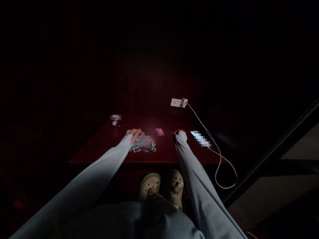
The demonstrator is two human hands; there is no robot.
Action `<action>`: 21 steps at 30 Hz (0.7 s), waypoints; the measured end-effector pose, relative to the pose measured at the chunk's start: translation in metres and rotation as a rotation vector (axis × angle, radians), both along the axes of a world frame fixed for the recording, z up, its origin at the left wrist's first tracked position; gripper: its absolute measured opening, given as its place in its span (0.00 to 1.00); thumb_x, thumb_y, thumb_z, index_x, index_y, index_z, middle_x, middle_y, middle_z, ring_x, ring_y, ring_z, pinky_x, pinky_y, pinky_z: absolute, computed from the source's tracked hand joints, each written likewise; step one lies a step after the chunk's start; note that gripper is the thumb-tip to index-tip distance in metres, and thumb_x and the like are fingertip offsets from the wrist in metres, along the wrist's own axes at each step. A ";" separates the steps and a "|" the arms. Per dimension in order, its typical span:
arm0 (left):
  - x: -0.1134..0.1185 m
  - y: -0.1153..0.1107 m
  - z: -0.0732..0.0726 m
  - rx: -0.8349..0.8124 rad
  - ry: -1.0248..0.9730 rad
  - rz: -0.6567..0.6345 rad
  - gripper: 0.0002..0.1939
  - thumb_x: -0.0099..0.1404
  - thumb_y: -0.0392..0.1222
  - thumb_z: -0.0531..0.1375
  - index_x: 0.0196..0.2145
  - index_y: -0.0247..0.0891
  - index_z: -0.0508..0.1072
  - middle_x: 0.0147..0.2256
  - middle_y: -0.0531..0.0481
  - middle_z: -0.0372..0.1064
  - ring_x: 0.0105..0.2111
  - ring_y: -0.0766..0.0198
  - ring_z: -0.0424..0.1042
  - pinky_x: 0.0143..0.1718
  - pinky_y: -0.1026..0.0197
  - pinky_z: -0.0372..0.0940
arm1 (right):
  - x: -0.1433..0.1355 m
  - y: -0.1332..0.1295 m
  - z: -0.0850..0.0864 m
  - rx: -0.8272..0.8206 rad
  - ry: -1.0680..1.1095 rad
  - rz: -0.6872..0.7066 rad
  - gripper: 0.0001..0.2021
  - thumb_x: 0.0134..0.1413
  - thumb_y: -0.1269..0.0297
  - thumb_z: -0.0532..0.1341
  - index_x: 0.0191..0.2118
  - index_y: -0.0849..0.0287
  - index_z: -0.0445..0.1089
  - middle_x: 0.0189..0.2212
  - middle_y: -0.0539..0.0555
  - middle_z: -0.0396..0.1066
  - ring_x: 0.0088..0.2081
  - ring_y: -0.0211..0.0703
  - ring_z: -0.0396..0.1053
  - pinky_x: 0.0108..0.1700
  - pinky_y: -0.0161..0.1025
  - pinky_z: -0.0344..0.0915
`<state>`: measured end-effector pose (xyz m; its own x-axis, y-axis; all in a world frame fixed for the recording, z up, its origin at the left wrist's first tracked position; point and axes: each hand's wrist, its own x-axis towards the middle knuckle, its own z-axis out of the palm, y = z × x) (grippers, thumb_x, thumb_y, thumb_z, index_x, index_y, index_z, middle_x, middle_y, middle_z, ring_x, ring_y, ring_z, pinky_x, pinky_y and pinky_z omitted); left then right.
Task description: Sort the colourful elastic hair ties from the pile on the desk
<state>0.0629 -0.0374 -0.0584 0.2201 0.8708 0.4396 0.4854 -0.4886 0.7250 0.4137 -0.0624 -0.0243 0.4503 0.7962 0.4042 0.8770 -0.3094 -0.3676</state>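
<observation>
A loose pile of multicoloured bands (144,142) lies on the dark red table (99,146). My left hand (134,133) rests at the pile's upper left edge, palm down, its fingers extended over the bands. A smaller heap of pink bands (159,131) sits just right of the pile, touched by neither hand. Farther right, my right hand (179,132) is on the table with its fingers curled together; anything between them is too small and dark to name.
A clear round jar (116,120) stands at the back left. A lit phone (200,138) lies right of my right hand, its white cable (220,156) looping over the table edge to a charger (184,102) in the wall socket (175,102). Below are two beige clogs (150,186).
</observation>
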 end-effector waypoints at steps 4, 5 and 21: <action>-0.001 0.003 -0.001 -0.021 0.011 -0.003 0.21 0.75 0.56 0.52 0.43 0.47 0.84 0.50 0.53 0.81 0.55 0.51 0.70 0.62 0.52 0.64 | -0.005 -0.009 0.006 -0.078 0.089 -0.097 0.08 0.62 0.58 0.66 0.38 0.55 0.82 0.46 0.60 0.78 0.51 0.52 0.70 0.48 0.41 0.65; -0.001 0.003 -0.002 -0.019 0.004 -0.006 0.21 0.75 0.56 0.53 0.42 0.48 0.84 0.49 0.53 0.81 0.55 0.51 0.70 0.62 0.51 0.64 | -0.006 -0.012 0.008 -0.076 0.116 -0.116 0.09 0.62 0.57 0.67 0.38 0.55 0.81 0.46 0.60 0.78 0.53 0.54 0.70 0.50 0.43 0.65; 0.006 -0.031 0.023 0.016 -0.041 0.157 0.07 0.71 0.42 0.62 0.40 0.45 0.81 0.48 0.50 0.79 0.54 0.49 0.70 0.61 0.44 0.62 | -0.101 -0.026 0.002 0.337 0.208 0.381 0.23 0.67 0.45 0.57 0.27 0.54 0.75 0.31 0.54 0.75 0.39 0.48 0.66 0.49 0.43 0.59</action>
